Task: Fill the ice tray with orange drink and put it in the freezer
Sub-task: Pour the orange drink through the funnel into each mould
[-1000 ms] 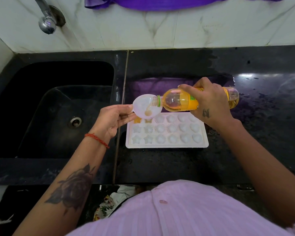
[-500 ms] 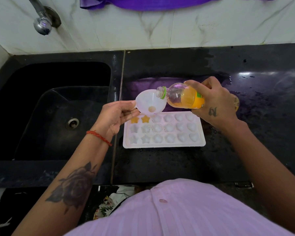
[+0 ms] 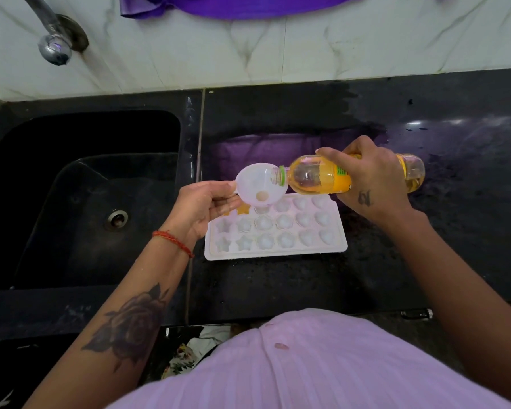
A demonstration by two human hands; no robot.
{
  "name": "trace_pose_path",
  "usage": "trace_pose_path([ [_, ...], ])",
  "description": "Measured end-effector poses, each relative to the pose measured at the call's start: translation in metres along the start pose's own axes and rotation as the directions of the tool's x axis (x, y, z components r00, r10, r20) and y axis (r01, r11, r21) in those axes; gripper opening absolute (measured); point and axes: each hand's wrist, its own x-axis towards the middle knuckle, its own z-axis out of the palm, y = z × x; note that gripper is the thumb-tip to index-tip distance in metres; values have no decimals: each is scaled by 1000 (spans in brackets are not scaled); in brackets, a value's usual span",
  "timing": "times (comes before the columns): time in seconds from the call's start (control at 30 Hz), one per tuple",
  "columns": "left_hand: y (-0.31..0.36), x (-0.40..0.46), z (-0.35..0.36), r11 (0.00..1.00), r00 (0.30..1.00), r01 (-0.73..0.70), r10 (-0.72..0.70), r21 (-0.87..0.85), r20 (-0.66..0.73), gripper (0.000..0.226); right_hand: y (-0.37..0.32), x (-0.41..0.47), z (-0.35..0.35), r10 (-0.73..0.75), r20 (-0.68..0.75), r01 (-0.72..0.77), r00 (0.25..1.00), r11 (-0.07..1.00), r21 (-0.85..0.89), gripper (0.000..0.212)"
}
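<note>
A white ice tray [image 3: 278, 252] with star, round and heart cells lies on the black counter [image 3: 278, 284]. Two star cells [image 3: 242, 210] in its far left corner hold orange drink. My left hand [image 3: 202, 206] holds a small white funnel [image 3: 257, 183] over the far row, third cell from the left. My right hand [image 3: 372, 180] grips a clear bottle of orange drink [image 3: 316, 178], tipped almost flat. Its open mouth reaches over the funnel's rim. A little orange liquid sits at the funnel's hole.
A black sink [image 3: 86, 202] with a drain lies to the left, a chrome tap [image 3: 53, 48] above it. A purple cloth [image 3: 278, 7] hangs on the marble wall behind. The counter to the right looks wet. My lilac shirt [image 3: 307, 364] fills the bottom.
The funnel has shifted right, from the filled star cells to the third cell of the far row. The bottle lifted briefly, then tipped back down into the funnel.
</note>
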Motion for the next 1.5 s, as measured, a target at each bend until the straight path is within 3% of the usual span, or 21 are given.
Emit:
trace_pose_path([
  [0.27, 0, 0, -1, 1000, 1000, -1, 1, 2, 6, 6, 0, 1, 0, -3, 16, 3, 1000, 1000, -13, 65],
  [0.7, 4, 1, 7, 1000, 999, -26, 26, -10, 27, 5, 4, -7, -7, 95, 6, -94, 995, 986, 138, 70],
  [1.5, -8, -2, 35, 999, 999, -7, 5, 34, 52, 7, 23, -24, -14, 75, 15, -74, 997, 996, -48, 66],
])
